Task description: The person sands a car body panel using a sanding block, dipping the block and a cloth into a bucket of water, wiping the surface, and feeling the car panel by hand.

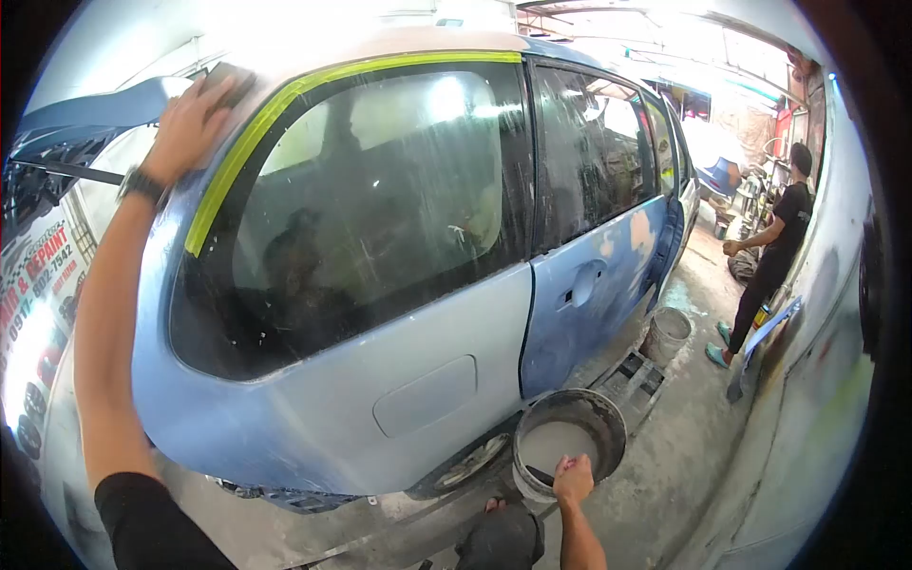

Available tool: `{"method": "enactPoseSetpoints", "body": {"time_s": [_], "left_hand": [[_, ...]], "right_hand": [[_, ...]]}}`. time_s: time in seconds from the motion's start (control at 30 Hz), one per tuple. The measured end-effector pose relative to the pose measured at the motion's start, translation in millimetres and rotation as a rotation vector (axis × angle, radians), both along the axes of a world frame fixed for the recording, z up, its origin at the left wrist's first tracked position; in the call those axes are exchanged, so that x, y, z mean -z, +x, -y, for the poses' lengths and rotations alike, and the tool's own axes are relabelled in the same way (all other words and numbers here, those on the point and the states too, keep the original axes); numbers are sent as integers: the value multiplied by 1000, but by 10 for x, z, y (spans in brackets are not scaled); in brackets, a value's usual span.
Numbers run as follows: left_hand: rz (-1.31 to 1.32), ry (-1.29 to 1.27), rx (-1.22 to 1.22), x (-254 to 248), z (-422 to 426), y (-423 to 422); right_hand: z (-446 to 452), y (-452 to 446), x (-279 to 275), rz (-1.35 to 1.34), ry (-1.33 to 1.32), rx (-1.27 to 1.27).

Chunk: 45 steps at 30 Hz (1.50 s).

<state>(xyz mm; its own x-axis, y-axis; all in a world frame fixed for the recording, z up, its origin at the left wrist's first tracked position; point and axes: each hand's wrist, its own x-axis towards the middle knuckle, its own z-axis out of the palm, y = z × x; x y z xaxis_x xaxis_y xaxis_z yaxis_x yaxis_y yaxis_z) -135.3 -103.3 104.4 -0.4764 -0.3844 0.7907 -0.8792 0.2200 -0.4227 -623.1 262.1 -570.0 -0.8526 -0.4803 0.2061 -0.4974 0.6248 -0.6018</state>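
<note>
My left hand (190, 131), wearing a wristwatch (141, 184), reaches up to the rear corner of the blue-grey car (332, 418). Its fingers lie over a dark flat pad, apparently sandpaper (230, 84), against the bodywork beside the yellow-green masking tape (233, 180). That tape borders the wet rear side window (380, 190). Low at the right, my right hand (573, 480) is closed above the near rim of a bucket (613, 418) of cloudy grey water (556, 445). A thin dark piece (540, 475) shows beside its fingers; its kind is unclear.
A second bucket (671, 328) stands farther along the car, near a dark slatted stand (632, 375). Another person (784, 228) in dark clothes stands by the right-hand wall (807, 380). The raised tailgate (104, 106) and a printed banner (38, 275) are at the left.
</note>
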Motion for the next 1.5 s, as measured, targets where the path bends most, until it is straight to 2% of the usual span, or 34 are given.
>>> {"method": "enactPoseSetpoints", "body": {"time_s": [0.1, 0.23, 0.3, 0.4, 0.47, 0.57, 0.7, 0.77, 0.83, 0.93, 1.0, 1.1, 1.2, 1.3, 1.4, 1.5], "left_hand": [[-33, 98, -28, -105, -56, -124], [87, 40, 107, 539, -675, 398], [86, 59, 106, 607, -754, 468], [125, -20, 117, 155, -297, 193], [46, 37, -9, -102, 52, -38], [88, 16, 102, 13, -119, 105], [132, 38, 134, 583, -751, 612], [132, 2, 108, 509, -655, 573], [127, -50, 99, 215, -302, 361], [75, 74, -21, -141, -14, 74], [67, 146, -12, -142, -117, 121], [179, -42, 164, 479, -576, 564], [159, -41, 147, 544, -621, 582], [104, -90, 37, 90, -33, 154], [50, -33, 36, -150, 138, -38], [154, -49, 135, 232, -331, 305]], "right_hand": [[-58, -11, 37, 0, -13, -8], [-24, -14, 57, -20, -4, -48], [-9, 31, 41, -4, 8, -27], [66, 6, -34, 8, 15, 0], [6, 25, -21, 12, 6, -5], [-58, -18, 75, -20, 23, -46], [-54, 17, 151, -42, 32, -73], [10, 26, 3, -6, 19, -80], [3, -24, 104, -36, 28, -75], [-23, -10, 167, -52, 61, -73], [-43, -98, 113, -68, 86, -80], [-22, -64, 94, -50, 93, -84], [26, -6, 26, -39, 77, -67], [11, -70, 73, -87, 65, -60], [-23, -45, 134, -109, 52, -69], [-6, -100, 192, -134, 52, -77]]}}
